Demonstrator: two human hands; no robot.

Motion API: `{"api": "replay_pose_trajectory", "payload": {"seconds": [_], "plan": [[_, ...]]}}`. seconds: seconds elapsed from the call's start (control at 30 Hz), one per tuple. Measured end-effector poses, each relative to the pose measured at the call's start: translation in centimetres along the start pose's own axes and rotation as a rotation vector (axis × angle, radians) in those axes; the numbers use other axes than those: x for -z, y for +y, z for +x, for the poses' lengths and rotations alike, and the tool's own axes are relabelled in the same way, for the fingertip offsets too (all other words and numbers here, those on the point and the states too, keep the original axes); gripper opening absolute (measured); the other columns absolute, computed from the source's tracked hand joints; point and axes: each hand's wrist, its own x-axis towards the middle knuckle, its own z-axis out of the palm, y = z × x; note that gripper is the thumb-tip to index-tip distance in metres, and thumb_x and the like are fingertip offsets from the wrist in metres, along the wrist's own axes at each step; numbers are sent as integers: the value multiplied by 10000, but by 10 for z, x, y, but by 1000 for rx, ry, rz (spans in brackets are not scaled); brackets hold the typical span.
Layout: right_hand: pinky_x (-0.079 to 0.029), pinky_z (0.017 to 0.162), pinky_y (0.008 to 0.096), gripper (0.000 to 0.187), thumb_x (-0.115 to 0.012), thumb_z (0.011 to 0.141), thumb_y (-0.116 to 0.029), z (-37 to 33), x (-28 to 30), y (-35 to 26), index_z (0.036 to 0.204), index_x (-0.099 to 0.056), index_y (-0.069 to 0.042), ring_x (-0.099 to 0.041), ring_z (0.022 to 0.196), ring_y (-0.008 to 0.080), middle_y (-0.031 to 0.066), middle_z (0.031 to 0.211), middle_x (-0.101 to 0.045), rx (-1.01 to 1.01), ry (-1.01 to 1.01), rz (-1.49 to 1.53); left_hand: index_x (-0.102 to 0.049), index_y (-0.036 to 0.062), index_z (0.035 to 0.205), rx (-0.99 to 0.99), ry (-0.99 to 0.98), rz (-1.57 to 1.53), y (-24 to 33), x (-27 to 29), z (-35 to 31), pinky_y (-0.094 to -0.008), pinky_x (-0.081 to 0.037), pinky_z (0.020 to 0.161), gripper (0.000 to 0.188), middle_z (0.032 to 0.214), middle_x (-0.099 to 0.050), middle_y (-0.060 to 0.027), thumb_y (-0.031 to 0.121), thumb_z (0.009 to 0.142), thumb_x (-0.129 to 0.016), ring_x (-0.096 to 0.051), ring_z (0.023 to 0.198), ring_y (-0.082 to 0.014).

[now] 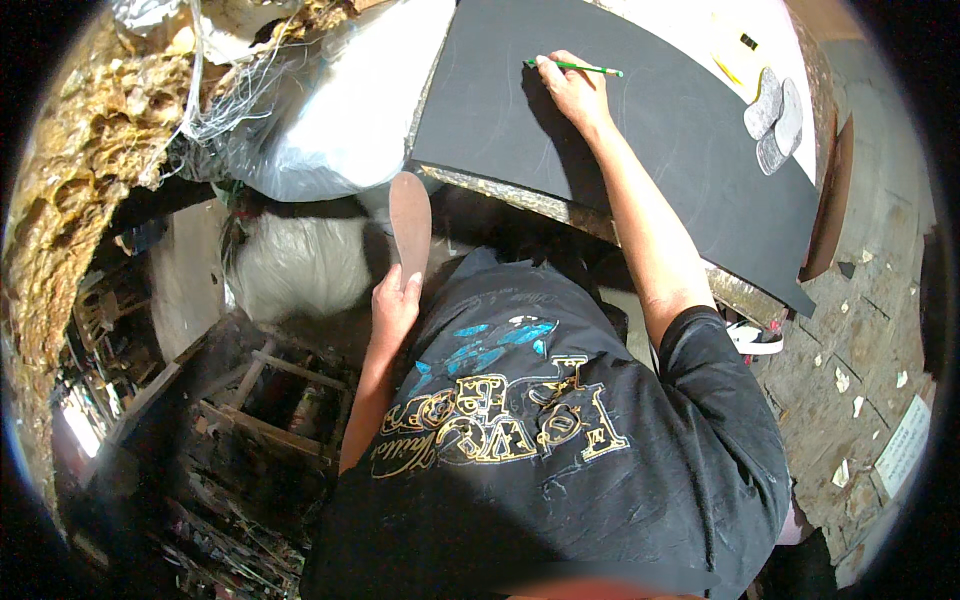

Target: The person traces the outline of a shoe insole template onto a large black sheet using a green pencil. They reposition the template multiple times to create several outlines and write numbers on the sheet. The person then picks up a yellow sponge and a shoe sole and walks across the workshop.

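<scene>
My left hand point(396, 305) is closed on the heel end of a flat brown insole-shaped piece point(411, 220), which points upward beside the table's near edge. Over the large black sheet point(490, 110) on the table, my right hand point(580, 98) is closed round a green pencil point(605, 71). That pencil lies nearly level across the fingers, its left end close to the sheet. Faint curved outlines show on the black surface. Whether the pencil tip touches it, I cannot tell.
Several grey sole-shaped pieces point(782, 115) lie at the sheet's right. Clear plastic bags point(310, 125) bulge at the left of the table, below rough yellowish foam point(80, 150). A wooden frame point(270, 430) stands lower left. Scraps dot the tiled floor point(825, 400) at right.
</scene>
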Motion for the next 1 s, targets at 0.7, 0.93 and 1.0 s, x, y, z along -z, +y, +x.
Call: {"api": "replay_pose_trajectory", "payload": {"seconds": [0.7, 0.93, 1.0], "plan": [[-484, 1050, 474, 633, -557, 946, -583, 184, 174, 149, 1203, -727, -31, -623, 1244, 403, 246, 1265, -682, -565, 273, -740, -641, -101, 1204, 332, -5, 152, 8, 9, -33, -400, -533, 865, 433, 1116, -722, -240, 273, 991, -685, -709, 960, -324], [-540, 921, 437, 484, -618, 870, -383, 185, 174, 129, 1083, -753, 29, -725, 1029, 359, 222, 1080, -754, -359, 138, -757, -647, -66, 1215, 283, 69, 347, -23, -11, -62, -443, -528, 895, 427, 1136, -701, -269, 286, 975, -670, -687, 1027, -415], [-544, 910, 397, 607, -649, 847, -468, 179, 171, 97, 1153, -727, 50, -733, 1015, 325, 207, 1057, -763, -306, 135, -716, -649, -71, 1197, 354, 34, 193, -22, -17, -60, -449, -530, 899, 404, 1130, -688, -288, 252, 956, -680, -680, 1033, -433]]}}
